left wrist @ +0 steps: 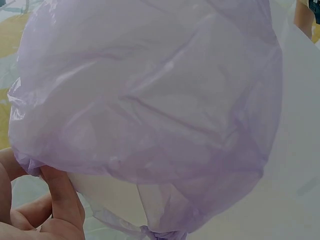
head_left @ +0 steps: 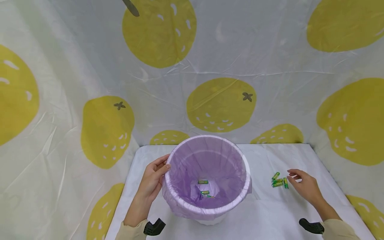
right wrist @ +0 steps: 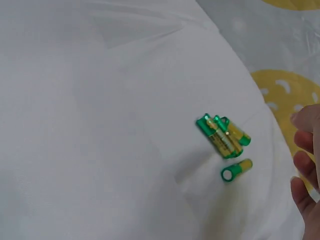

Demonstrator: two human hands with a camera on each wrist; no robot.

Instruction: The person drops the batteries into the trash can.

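A white bin with a purple plastic liner (head_left: 207, 150) stands on the table, its mouth toward the head camera. My left hand (head_left: 153, 178) grips its left rim, thumb on top and fingers beneath the outside. In the left wrist view, those fingers (left wrist: 62, 195) hold at the edge of the hanging liner (left wrist: 150, 100). Inside the bin lie green and yellow batteries (head_left: 203, 182). Several more batteries (head_left: 277, 184) lie in a loose group on the table to the right. Just right of them hovers my right hand (head_left: 306, 186), fingers loosely bent and holding nothing.
A white cloth (head_left: 261, 213) covers the table. Behind it and along both sides hangs a pale curtain (head_left: 270, 66) printed with large yellow fruit. In the right wrist view, the cloth's rounded edge (right wrist: 240, 62) runs beyond the batteries.
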